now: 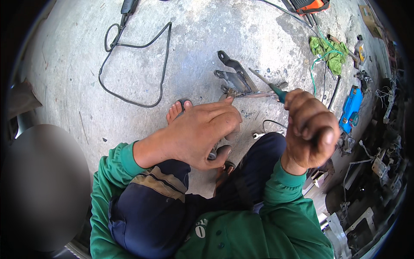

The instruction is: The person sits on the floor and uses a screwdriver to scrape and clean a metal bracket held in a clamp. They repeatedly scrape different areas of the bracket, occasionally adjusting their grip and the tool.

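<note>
The person is crouching over a concrete floor (pixel 207 34), and the left hand (pixel 198 131) is curling around a small metal part (pixel 228 96) whose end is poking out past the fingertips, seemingly to steady it for the tool; the fingers are pressed around it, though how tightly cannot be told. The right hand (pixel 311 129) is closing in a fist on the green handle of a screwdriver (pixel 267 86), and its shaft is angling toward the dark metal bracket (pixel 235 75) that is lying on the floor just beyond the held part. A black cable (pixel 133 71) is looping well apart at the upper left. A green rag (pixel 330 52) and a blue tool (pixel 351 108) are sitting off to the right, beside the work. No box or tray with contents is showing clearly; an orange case (pixel 308 5) at the top edge is too cut off to judge.
</note>
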Available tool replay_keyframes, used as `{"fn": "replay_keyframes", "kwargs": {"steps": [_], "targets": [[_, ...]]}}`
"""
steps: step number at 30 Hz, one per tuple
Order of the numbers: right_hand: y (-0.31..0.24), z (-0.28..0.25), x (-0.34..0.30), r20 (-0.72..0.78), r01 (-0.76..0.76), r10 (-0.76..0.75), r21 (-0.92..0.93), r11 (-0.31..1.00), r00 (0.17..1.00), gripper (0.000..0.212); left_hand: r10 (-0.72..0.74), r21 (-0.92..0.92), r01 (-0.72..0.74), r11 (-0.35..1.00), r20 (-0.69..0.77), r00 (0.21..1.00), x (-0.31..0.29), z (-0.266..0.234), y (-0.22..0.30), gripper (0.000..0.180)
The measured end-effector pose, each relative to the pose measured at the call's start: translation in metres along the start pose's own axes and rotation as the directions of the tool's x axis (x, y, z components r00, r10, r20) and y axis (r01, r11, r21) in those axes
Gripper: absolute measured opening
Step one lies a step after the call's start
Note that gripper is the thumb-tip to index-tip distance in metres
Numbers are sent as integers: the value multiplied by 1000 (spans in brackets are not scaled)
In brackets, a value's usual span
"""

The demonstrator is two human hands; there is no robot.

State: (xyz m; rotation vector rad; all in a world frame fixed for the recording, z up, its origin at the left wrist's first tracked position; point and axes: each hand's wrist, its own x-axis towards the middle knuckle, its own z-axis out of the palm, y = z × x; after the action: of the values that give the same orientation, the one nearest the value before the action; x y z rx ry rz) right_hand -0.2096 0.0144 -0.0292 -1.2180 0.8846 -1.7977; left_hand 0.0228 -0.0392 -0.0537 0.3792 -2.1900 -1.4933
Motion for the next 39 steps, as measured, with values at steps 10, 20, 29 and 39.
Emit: {"fn": "replay_keyframes", "kwargs": {"steps": [10, 20, 29, 39], "targets": [[24, -8, -15, -67, -149, 143, -90, 985, 987, 37, -4, -15, 3, 1000, -10, 1000, 0, -1, 2, 32], [48, -6, -13, -78, -255, 249, -90, 963, 965, 37, -9, -51, 6, 999, -53, 999, -5, -5, -1, 32], [36, -3, -17, -95, -280, 267, -185, 942, 959, 38, 57, -10, -57, 998, -4, 998, -8, 6, -3, 39], [28, -9, -13, -65, -203, 195, -141, 969, 979, 40, 24, 1, -24, 1000, -35, 999, -4, -1, -2, 37]]}}
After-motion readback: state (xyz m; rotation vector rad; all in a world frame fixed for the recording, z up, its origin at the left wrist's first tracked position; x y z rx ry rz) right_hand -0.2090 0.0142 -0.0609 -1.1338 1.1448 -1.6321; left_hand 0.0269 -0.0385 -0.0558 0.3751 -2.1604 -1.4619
